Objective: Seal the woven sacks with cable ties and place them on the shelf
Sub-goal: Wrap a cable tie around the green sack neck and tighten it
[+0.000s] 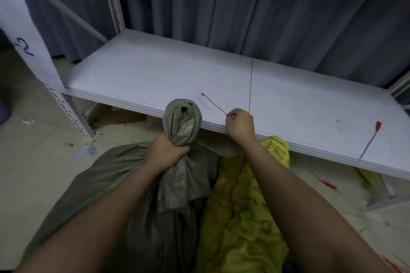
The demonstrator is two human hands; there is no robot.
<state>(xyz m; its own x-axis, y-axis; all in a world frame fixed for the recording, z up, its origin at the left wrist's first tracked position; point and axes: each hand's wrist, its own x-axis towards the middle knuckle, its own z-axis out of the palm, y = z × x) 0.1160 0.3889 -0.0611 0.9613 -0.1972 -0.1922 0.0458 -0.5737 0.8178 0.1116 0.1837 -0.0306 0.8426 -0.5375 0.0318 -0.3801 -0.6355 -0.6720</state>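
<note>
Behind your workspace hangs a grey pleated curtain. Beige floor tiles carry scattered white scraps, and a white panel with handwritten marks stands left.

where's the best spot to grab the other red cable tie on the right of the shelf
Pinch the thin tail of the spare cable tie at its near end, coming from the front edge of the shelf. It lies flat, its tail tip almost at that edge and its square head pointing away, so the tail is the closest part to lift.
</note>
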